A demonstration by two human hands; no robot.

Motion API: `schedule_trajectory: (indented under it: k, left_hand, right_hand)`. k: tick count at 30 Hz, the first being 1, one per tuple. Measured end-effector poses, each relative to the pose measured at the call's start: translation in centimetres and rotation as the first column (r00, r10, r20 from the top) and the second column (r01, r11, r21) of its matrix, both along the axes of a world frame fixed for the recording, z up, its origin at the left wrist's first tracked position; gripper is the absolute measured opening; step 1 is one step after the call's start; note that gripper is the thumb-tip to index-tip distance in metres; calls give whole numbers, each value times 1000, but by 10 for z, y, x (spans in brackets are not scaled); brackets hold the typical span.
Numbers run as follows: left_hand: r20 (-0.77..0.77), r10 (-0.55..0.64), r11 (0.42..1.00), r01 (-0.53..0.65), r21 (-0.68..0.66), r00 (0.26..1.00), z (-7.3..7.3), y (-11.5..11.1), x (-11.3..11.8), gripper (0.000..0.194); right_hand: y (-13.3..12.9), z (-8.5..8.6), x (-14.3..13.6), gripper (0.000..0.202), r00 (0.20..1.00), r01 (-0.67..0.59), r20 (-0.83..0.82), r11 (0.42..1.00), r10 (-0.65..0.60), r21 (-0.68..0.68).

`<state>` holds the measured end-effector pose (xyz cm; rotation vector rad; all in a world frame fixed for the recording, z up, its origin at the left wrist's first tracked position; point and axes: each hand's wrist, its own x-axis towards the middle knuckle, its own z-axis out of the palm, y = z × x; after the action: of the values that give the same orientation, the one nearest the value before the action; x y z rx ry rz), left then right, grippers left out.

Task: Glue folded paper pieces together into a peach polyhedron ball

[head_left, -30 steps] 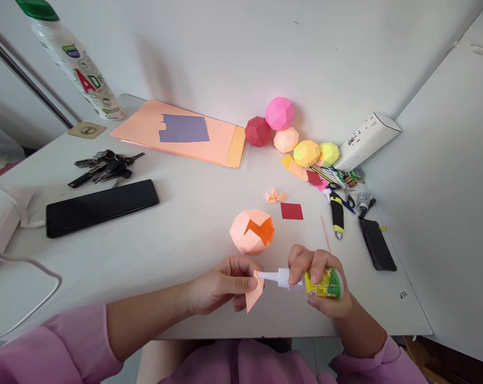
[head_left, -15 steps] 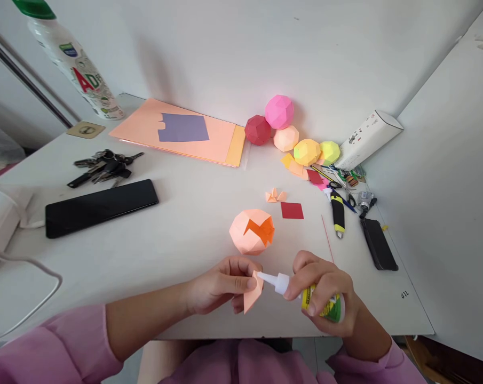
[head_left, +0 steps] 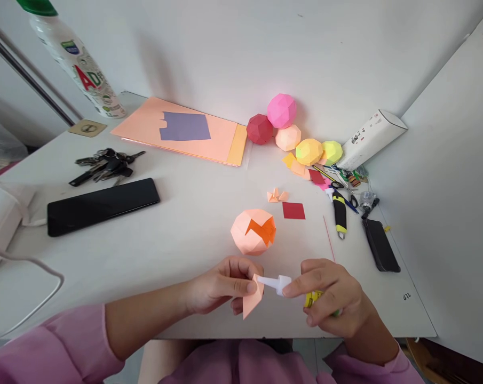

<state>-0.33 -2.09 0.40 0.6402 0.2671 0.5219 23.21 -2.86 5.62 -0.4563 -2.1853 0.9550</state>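
Note:
Between thumb and fingers, my left hand [head_left: 229, 284] pinches a small folded piece of peach paper [head_left: 252, 301] near the table's front edge. My right hand [head_left: 333, 298] is wrapped round a glue bottle [head_left: 314, 297] with a yellow and green label, tilted sideways. Its white nozzle tip meets the upper corner of the peach piece, by my left thumb. Just beyond my hands sits a hollow peach paper ball [head_left: 245, 234] with a jagged opening showing orange inside. Small folded peach scraps [head_left: 277, 196] and a red paper piece [head_left: 293, 210] lie behind it.
Several finished paper balls [head_left: 282, 111] stand by the wall. Paper sheets [head_left: 177, 146], keys [head_left: 107, 165] and a black phone [head_left: 103, 207] are on the left. A utility knife [head_left: 339, 213], a black case-like item [head_left: 380, 245] and a white box [head_left: 373, 140] lie on the right.
My right hand has turned slightly and shifted to the right, its fingers covering more of the bottle's label. The nozzle tip stays at the paper piece, now a little lower.

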Motion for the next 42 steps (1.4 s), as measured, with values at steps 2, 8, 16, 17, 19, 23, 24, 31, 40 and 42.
schedule_trajectory:
  k: [2,8,16,17,19,23,24,31,40,42]
  left_hand:
    - [3,-7,1000,7,-1,1000,0,0,0,25]
    - [11,-11,1000,11,-6,1000,0,0,0,24]
    - [-12,9,1000,-9,3,1000,-1,-1,0,24]
    - [-14,13,1000,-13,-1,1000,-1,-1,0,23]
    - [-19,21,1000,-21,-3,1000,-1,-1,-1,23]
    - [-25,42,999,-42,17,999,1,0,-2,23]
    - [-34,50,998,-49,32,998,1,0,-2,22]
    - [-43,99,971,-87,225,994,-5,1,-2,15]
    - [-152,108,943,-53,328,982,0,0,0,21]
    - [-176,109,946,-48,320,978,0,-1,1,23]
  right_hand:
    - [-1,0,0,27,1000,11,19,1000,-11,13]
    - [-2,1,0,26,997,23,67,993,-31,116]
    - [-6,5,-1,22,991,34,116,972,-63,232]
    - [-6,6,-1,21,992,37,111,968,-66,248]
    - [-6,8,0,22,991,45,111,963,-77,267]
    - [-7,9,3,21,994,69,70,982,-82,176]
    - [-8,9,4,20,996,81,18,989,-84,125]
    - [-18,8,6,22,886,212,-303,886,-352,-411]
    - [-7,-9,-9,44,853,131,-372,839,-367,-528]
    - [-7,-13,-12,43,837,176,-362,827,-411,-533]
